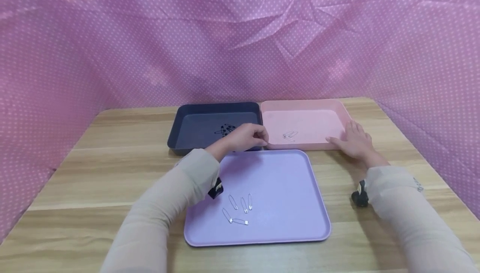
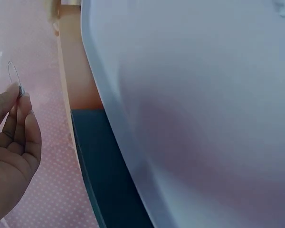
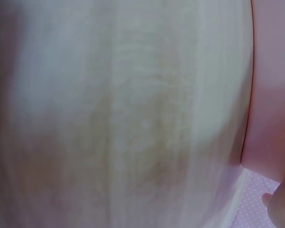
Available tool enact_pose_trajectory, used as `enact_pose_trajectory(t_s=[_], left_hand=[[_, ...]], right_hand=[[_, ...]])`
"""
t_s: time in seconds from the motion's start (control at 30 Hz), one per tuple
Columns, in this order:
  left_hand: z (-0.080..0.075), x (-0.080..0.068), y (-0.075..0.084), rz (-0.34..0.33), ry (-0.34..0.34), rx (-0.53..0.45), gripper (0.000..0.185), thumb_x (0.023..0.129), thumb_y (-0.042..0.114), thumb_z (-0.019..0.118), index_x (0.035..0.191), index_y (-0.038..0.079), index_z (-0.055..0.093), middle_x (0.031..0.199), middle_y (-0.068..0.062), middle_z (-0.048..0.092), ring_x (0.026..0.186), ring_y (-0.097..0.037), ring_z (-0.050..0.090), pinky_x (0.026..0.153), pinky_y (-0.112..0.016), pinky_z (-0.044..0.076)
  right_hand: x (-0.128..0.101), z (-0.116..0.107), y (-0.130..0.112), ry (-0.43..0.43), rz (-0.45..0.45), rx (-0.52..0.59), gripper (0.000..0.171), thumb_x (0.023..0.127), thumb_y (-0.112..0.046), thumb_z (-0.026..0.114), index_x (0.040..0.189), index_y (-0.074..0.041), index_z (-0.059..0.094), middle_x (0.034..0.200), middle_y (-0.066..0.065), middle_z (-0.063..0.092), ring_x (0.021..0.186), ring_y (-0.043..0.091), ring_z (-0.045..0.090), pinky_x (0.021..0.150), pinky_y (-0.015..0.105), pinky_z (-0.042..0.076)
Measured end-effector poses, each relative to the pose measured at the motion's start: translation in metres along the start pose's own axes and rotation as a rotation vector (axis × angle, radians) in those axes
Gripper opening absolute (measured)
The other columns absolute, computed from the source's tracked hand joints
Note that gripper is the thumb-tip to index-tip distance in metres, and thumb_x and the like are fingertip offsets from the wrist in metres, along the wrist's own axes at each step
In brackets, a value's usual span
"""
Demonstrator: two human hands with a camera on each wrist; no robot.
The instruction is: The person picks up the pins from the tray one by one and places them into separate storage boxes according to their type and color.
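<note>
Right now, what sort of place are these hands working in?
Probably a staged sorting bench, not a home: a wooden table walled by pink dotted cloth, with three colour trays; the left hand pinches a safety pin.

**Silver safety pin pinched over the trays**

The left hand (image 1: pixel 245 136) pinches a small silver safety pin (image 2: pixel 14 76) by its clasp end, thumb against fingertips. The pin is thin wire and stands nearly upright, its rounded end up. It hangs above the meeting edges of the dark tray (image 1: pixel 180 129) and the pink tray (image 1: pixel 339 110), on the pink side in the left wrist view.

The right hand (image 1: pixel 355 143) lies flat, fingers spread, on the pink tray's near right corner.

Two silver pins (image 1: pixel 289 135) lie in the pink tray. Five more (image 1: pixel 237 210) lie scattered on the lilac tray (image 1: pixel 300 206), near its front left.
</note>
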State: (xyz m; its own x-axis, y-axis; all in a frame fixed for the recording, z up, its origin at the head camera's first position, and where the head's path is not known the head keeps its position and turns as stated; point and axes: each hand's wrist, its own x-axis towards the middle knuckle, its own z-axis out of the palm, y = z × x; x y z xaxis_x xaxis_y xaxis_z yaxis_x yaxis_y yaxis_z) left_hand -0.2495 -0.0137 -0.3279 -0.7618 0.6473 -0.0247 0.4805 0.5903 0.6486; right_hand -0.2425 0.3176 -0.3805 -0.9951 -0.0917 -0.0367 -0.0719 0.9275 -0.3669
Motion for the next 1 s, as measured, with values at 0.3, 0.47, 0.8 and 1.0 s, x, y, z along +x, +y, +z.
enact_pose_trajectory(t_s=[0.3,0.47,0.8,1.0], left_hand=[[0.006,0.027,-0.003,-0.070,0.084,-0.059,0.003,0.084,0.011,0.056,0.086,0.010,0.058,0.083,0.002,0.056,0.079,-0.009,0.051,0.070,-0.020,0.042],[0.008,0.039,-0.002,-0.070,0.120,-0.116,0.003,0.084,0.010,0.056,0.086,0.009,0.058,0.084,0.000,0.056,0.081,-0.011,0.051,0.070,-0.020,0.043],[0.020,0.068,0.000,-0.066,0.187,-0.090,0.003,0.083,0.007,0.057,0.085,0.005,0.059,0.082,-0.002,0.059,0.079,-0.011,0.055,0.069,-0.018,0.042],[0.030,0.087,-0.002,-0.043,0.190,-0.098,0.005,0.081,0.004,0.058,0.085,0.003,0.060,0.084,-0.004,0.060,0.079,-0.012,0.057,0.069,-0.015,0.042]], right_hand=[[0.000,0.001,-0.002,0.022,-0.005,-0.002,0.097,0.082,-0.058,0.036,0.129,0.018,-0.002,0.132,0.038,-0.002,0.120,0.049,-0.001,0.089,0.063,0.004],[0.001,0.002,0.000,0.037,-0.020,0.001,0.096,0.083,-0.057,0.036,0.128,0.019,-0.001,0.131,0.039,-0.002,0.120,0.050,0.000,0.090,0.063,0.005],[0.001,0.004,0.004,-0.017,-0.050,0.000,0.096,0.085,-0.055,0.034,0.124,0.023,-0.006,0.129,0.039,-0.012,0.119,0.050,-0.008,0.096,0.053,-0.004],[0.001,0.001,0.002,-0.053,-0.052,-0.005,0.096,0.085,-0.055,0.032,0.123,0.023,-0.008,0.129,0.038,-0.016,0.119,0.049,-0.011,0.096,0.051,-0.007]])
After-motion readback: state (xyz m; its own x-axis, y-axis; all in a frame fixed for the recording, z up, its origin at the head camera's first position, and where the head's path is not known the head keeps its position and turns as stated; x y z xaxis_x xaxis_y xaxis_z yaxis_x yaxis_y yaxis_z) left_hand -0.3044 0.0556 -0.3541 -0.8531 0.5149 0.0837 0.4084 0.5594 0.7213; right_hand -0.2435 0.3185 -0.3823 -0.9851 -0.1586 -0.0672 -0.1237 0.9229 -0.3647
